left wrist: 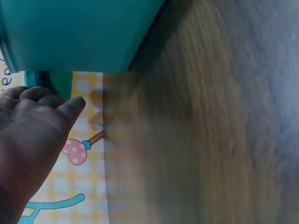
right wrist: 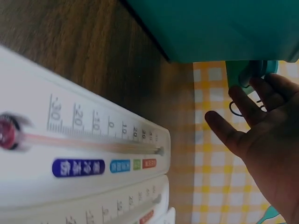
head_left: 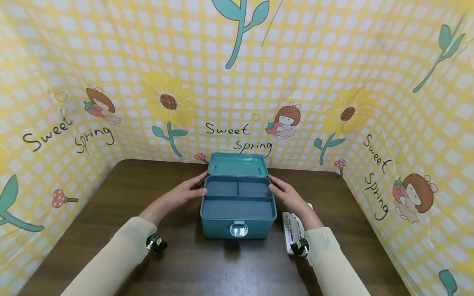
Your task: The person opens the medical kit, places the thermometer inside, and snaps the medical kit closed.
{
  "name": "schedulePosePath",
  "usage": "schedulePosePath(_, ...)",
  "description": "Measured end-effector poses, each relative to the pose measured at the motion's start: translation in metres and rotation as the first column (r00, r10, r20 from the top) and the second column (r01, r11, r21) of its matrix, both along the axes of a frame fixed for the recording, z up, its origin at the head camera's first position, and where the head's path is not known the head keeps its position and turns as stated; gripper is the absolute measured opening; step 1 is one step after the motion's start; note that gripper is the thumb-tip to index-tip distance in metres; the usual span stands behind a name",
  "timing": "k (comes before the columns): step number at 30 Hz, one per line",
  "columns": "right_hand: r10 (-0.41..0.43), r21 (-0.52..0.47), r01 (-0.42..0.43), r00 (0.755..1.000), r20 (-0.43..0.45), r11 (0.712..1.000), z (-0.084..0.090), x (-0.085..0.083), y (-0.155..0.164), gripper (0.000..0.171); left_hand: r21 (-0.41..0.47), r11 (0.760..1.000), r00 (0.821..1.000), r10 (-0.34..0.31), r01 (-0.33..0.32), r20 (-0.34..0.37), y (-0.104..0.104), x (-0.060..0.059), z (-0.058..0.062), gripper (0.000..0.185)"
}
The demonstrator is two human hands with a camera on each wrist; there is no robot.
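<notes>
— What sits at the centre of the dark wooden surface (head_left: pixel 111 213)?

— A teal box (head_left: pixel 238 207), lid (head_left: pixel 237 164) raised toward the yellow checked backdrop (head_left: pixel 296 61), its inner tray split into compartments, a clasp on the front wall.

— And the hands?

— The left hand (head_left: pixel 185 192) rests against the box's left side, fingers (head_left: pixel 198 191) fairly straight and touching the rim, gripping nothing. The right hand (head_left: pixel 286 193) mirrors it on the right side, fingers (right wrist: pixel 247 105) spread and relaxed.

— Anything else?

— White thermometers (head_left: pixel 292 230) lie just right of the box, beneath the right forearm.
</notes>
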State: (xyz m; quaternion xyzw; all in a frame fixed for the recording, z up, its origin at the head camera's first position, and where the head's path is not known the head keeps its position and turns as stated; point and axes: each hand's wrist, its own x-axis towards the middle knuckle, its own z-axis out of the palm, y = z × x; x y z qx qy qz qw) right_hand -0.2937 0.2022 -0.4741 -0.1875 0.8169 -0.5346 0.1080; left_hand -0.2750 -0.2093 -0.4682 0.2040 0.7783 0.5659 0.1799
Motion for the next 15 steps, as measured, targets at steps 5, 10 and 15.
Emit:
schedulePosePath(5,-0.01,0.107,0.016,0.999,-0.052,0.994,0.004,0.006,-0.003,0.063,-0.064,0.997,0.999,0.04,-0.041,-0.015,-0.002,0.008,0.003,0.078)
schedulePosePath(10,-0.037,0.228,0.072,0.987,-0.154,0.971,0.011,0.014,-0.005,0.063,-0.107,0.993,0.998,0.058,-0.058,-0.006,-0.001,0.012,0.005,0.074)
schedulePosePath(15,-0.058,0.278,0.13,0.966,-0.253,0.952,0.016,0.027,-0.009,0.061,-0.107,0.992,0.998,0.059,-0.061,-0.02,0.001,0.017,0.004,0.069)
